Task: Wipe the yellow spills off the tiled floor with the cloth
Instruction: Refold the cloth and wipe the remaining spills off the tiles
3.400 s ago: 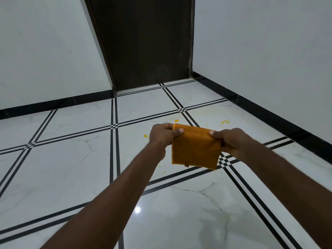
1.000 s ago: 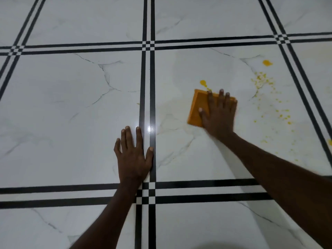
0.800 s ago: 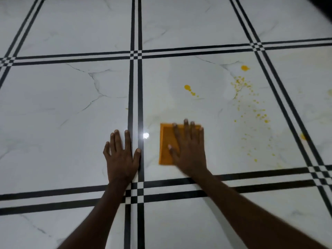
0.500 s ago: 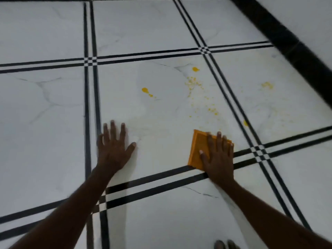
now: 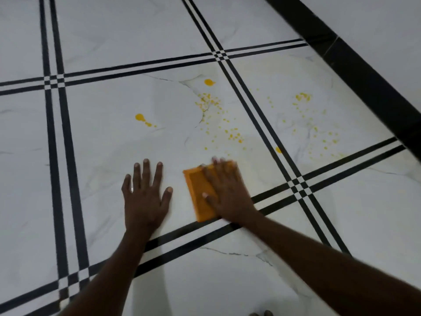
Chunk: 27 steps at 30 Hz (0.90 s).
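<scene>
A folded orange cloth (image 5: 197, 192) lies flat on the white tiled floor (image 5: 109, 142). My right hand (image 5: 225, 190) presses down on it, fingers spread and blurred by motion. My left hand (image 5: 145, 197) rests flat on the tile just left of the cloth, fingers apart, holding nothing. Yellow spills lie beyond the hands: a large drop (image 5: 140, 117), another drop (image 5: 209, 82), a scatter of small specks (image 5: 218, 119), one drop on the black line (image 5: 278, 150), and more specks (image 5: 312, 124) on the tile to the right.
Black double grout lines (image 5: 257, 119) cross the floor. A black skirting board (image 5: 355, 71) runs along the white wall at the upper right. Toes (image 5: 259, 313) show at the bottom edge.
From standing with the cloth held in both hands, I have come down to the floor. The right hand has been sliding the cloth about; in the last half second it moved left, nearer my left hand.
</scene>
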Each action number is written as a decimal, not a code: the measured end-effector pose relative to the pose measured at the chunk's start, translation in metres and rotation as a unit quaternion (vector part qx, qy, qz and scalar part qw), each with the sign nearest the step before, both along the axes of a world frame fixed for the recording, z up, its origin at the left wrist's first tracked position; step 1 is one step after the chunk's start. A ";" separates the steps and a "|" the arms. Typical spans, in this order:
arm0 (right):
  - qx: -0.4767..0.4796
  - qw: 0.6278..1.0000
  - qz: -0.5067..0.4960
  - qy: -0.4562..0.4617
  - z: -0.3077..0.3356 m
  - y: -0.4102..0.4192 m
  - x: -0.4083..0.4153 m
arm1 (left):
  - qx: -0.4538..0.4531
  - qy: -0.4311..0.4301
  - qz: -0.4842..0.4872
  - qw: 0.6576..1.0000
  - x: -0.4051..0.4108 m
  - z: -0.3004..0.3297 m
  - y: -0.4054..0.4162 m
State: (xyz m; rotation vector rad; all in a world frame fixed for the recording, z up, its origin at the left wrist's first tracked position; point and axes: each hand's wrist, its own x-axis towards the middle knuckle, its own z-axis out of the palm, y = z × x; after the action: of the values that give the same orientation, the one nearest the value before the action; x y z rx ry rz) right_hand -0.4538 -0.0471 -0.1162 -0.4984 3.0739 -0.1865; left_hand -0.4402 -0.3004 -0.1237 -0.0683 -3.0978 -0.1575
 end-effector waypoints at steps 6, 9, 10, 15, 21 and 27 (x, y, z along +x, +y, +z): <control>-0.011 0.916 -0.399 0.048 -0.002 0.076 -0.018 | 0.012 0.010 0.008 1.000 -0.001 -0.001 0.000; -0.047 0.893 -0.445 0.053 0.011 -0.019 0.036 | 0.010 0.012 0.012 1.000 0.000 0.001 0.003; -0.057 0.922 -0.380 0.035 0.012 -0.044 0.042 | 0.012 0.012 0.012 1.000 0.000 0.003 0.004; 0.011 0.997 -0.080 0.017 0.003 0.015 -0.059 | 0.005 0.012 0.008 1.000 -0.004 0.001 0.005; -0.035 0.857 -0.508 0.081 -0.004 0.027 -0.036 | 0.005 0.004 0.009 1.000 -0.005 -0.003 0.008; 0.020 0.997 -0.071 0.015 0.001 -0.039 -0.028 | 0.018 -0.033 0.003 0.999 -0.005 0.010 0.001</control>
State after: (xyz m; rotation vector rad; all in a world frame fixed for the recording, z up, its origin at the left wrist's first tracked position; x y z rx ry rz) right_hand -0.4814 -0.0857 -0.1151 -0.2833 3.1370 -0.1194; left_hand -0.4451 -0.2995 -0.1138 -0.0532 -3.1594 -0.2186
